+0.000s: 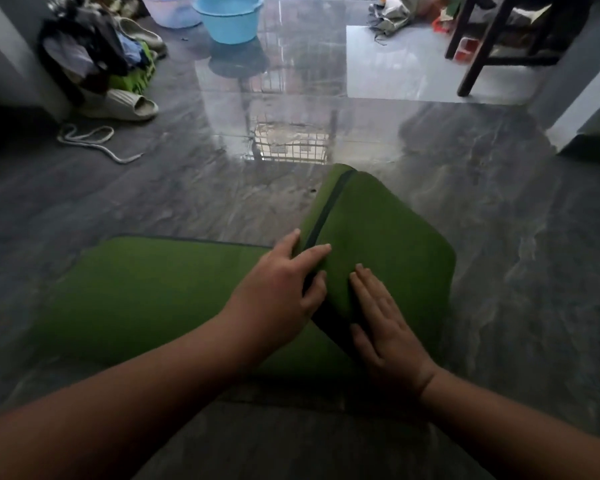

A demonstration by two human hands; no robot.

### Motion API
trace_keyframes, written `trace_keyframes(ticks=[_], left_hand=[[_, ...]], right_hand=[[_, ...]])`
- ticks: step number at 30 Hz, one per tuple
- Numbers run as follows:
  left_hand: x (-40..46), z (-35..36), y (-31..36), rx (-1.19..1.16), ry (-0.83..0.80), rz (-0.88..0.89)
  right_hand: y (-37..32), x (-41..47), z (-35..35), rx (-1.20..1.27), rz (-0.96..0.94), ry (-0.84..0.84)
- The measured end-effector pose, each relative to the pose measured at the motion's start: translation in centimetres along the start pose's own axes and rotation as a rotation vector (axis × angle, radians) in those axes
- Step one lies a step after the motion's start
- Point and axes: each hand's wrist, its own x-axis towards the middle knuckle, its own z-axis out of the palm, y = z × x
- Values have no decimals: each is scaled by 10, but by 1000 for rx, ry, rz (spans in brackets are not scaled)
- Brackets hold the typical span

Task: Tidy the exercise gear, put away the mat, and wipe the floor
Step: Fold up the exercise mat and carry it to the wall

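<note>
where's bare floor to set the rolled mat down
Bare floor lies right of the green mat, and ahead between the mat and the blue basin. The far left is crowded: clothes pile, slipper, rope.

green mat [136, 292], right end rolled, flat on glossy floor [222, 188]
</note>
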Motion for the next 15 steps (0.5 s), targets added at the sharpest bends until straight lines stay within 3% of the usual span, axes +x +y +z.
trace_keyframes(ticks=[3,7,15], left_hand=[[-6,5,-29,46,-49,-47],[-11,11,-59,-12,-44,-173],[-58,53,-130,116,-84,-279]], right_hand=[[-6,-2,13,-247,-73,-100],[-5,-23,32,-488,-28,-239],[17,-49,54,-626,-25,-514]])
